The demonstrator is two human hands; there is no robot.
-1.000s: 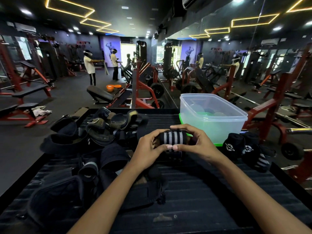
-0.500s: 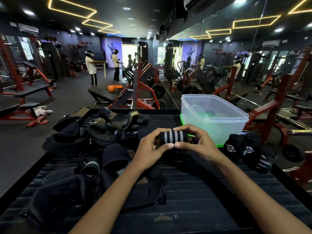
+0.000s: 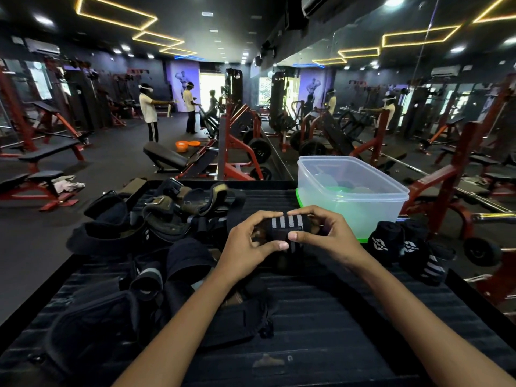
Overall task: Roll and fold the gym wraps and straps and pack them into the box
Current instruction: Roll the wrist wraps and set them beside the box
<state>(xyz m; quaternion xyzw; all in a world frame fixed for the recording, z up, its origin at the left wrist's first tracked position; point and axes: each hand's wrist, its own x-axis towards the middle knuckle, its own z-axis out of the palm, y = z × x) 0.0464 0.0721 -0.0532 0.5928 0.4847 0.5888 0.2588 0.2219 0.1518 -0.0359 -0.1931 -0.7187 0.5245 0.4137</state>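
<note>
Left hand [image 3: 245,244] and right hand [image 3: 329,236] pinch striped wrap [image 3: 284,226]; clear box [image 3: 349,191] contents blurred.

Ribbed black table [image 3: 321,331]: straps [image 3: 156,219], box [image 3: 351,191], rolled wraps [image 3: 391,243].

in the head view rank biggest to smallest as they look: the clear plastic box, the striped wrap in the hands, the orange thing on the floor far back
1. Clear plastic box
2. Striped wrap, held by both hands
3. Orange thing, though it lies far from the camera, so its real size is unsure
</note>
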